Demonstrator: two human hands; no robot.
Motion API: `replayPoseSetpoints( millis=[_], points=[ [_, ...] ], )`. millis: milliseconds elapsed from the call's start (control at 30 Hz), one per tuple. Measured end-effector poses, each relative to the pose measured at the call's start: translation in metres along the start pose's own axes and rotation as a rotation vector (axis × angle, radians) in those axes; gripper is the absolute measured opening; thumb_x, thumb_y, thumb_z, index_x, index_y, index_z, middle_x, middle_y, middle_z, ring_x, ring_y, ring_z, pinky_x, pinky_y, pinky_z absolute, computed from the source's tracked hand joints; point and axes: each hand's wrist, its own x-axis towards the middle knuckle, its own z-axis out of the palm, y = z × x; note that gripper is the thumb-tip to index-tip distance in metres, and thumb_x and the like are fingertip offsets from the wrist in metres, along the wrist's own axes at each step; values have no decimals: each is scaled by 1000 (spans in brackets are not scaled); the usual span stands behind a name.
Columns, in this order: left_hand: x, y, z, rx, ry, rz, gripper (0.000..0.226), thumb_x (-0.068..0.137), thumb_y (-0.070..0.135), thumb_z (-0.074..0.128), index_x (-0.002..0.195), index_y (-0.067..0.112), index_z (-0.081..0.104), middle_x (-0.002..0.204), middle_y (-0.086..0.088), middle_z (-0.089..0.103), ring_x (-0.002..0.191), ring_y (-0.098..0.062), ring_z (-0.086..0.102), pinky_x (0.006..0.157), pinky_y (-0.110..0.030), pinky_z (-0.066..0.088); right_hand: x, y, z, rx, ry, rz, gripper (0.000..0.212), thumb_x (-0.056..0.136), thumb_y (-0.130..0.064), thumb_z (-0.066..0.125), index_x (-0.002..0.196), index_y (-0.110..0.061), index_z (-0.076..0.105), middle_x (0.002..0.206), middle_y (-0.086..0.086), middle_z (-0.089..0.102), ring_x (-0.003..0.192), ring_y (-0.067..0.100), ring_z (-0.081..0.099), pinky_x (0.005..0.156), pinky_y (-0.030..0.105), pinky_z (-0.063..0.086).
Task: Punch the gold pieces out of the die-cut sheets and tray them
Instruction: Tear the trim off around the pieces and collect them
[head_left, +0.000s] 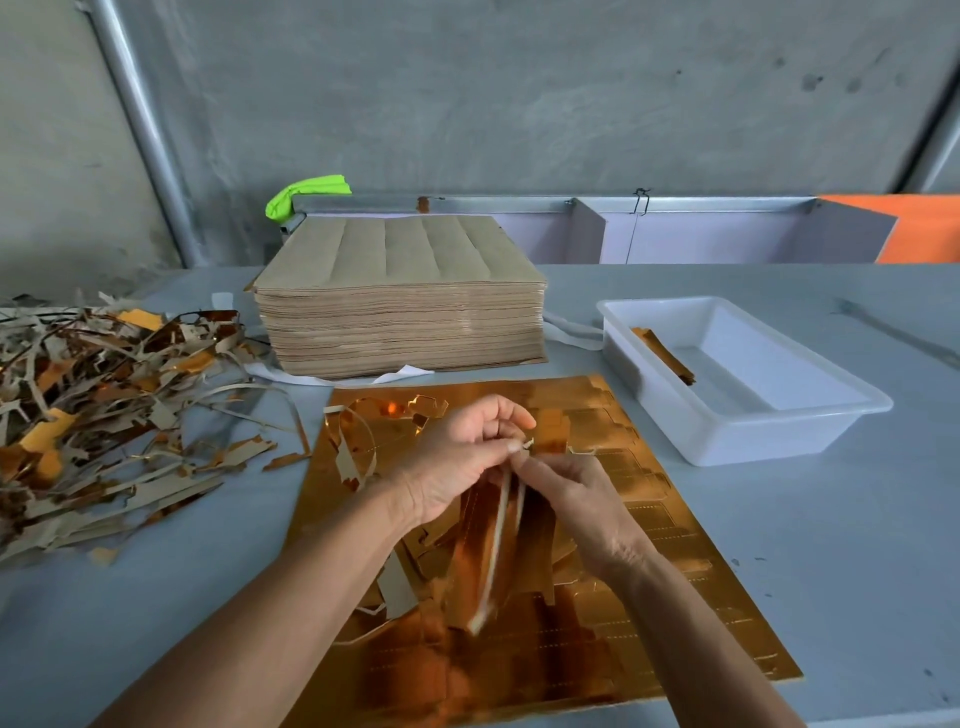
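Note:
A gold die-cut sheet (649, 597) lies flat on the table in front of me, with its near-left rows partly torn out. Above its middle my left hand (462, 457) and my right hand (576, 499) meet. Both pinch the top of a bunch of gold pieces (498, 551) that hangs down between them, blurred. A white plastic tray (810, 421) stands to the right of the sheet, with a few gold pieces (665, 353) lying along its left side.
A tall stack of brown-backed sheets (400, 296) stands behind the gold sheet. A heap of offcut strips (104, 415) covers the table's left side. Loose scraps (358, 457) lie on the sheet's far left corner. A grey wall and partitions close the back.

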Motion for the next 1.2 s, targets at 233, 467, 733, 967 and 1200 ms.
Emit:
replayPoseSetpoints(
  millis=[233, 467, 733, 967, 1200],
  points=[
    [4, 3, -13, -119, 75, -37, 21, 91, -5, 51, 98, 12, 61, 76, -1, 58, 67, -10, 56, 60, -23, 50, 6, 15, -3, -296, 199, 54, 41, 92, -9, 52, 52, -10, 45, 50, -1, 43, 47, 9, 39, 48, 24, 35],
    [2, 4, -28, -375, 162, -44, 18, 91, -8, 49, 101, 4, 58, 81, -5, 60, 76, -21, 65, 74, -40, 57, 8, 26, -10, 87, 454, 357, 21, 97, -14, 47, 88, 0, 58, 80, 17, 58, 73, 28, 57, 69, 39, 51],
    [-2, -12, 11, -548, 150, -129, 19, 90, -12, 47, 100, 1, 56, 78, -9, 55, 68, -18, 58, 67, -34, 57, 7, 16, 21, 213, 312, 347, 16, 82, -7, 70, 96, -3, 63, 89, 19, 71, 82, 36, 69, 78, 49, 58],
    [-10, -10, -37, 19, 224, -187, 18, 94, -3, 47, 98, 10, 59, 75, -1, 53, 51, -5, 38, 40, -15, 30, 9, 24, -32, -65, 649, 199, 37, 93, 0, 53, 121, -24, 47, 109, -7, 47, 102, 18, 54, 84, 42, 54],
    [-16, -23, -55, 650, 96, -237, 5, 93, 20, 58, 90, 22, 62, 88, 6, 62, 79, -1, 57, 60, -14, 38, 8, 24, -59, -187, 775, 108, 68, 94, 3, 50, 146, -30, 21, 142, 9, 41, 121, 36, 47, 92, 54, 45]
  ],
)
